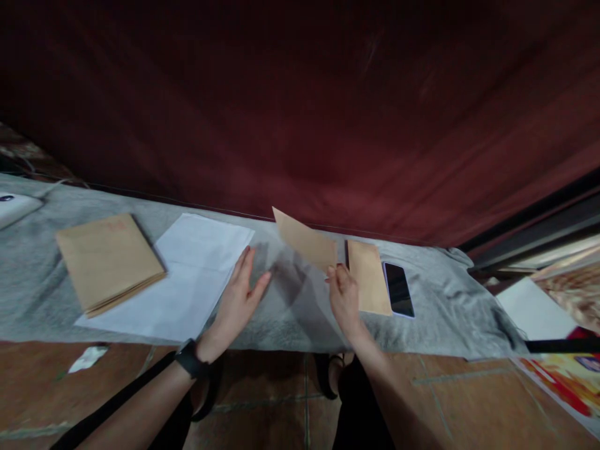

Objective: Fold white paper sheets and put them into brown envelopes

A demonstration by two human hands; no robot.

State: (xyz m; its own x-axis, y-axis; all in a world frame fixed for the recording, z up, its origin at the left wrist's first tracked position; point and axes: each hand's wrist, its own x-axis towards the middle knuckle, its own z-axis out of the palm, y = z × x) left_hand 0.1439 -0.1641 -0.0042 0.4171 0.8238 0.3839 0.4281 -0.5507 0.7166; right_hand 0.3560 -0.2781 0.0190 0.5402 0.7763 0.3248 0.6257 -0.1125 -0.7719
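Note:
Between the thumb and fingers of my right hand [344,294] is one end of a brown envelope [304,239], lifted and tilted above the grey cloth. Its far end points up to the left, and a shadow falls beneath it. My left hand [242,290] has its fingers stretched out and holds nothing; it hovers at or rests on the right edge of the white paper sheets [201,262], contact being unclear. A stack of brown envelopes [110,259] lies partly over those sheets. Close to my right hand, more brown envelopes [370,278] lie on the cloth.
A phone [399,289] lies right of the envelopes. The grey cloth [445,300] covers a long narrow surface backed by a dark red curtain [300,125]. At far left sits a white device [16,209] with a cable. Crumpled paper [88,359] is on the tiled floor.

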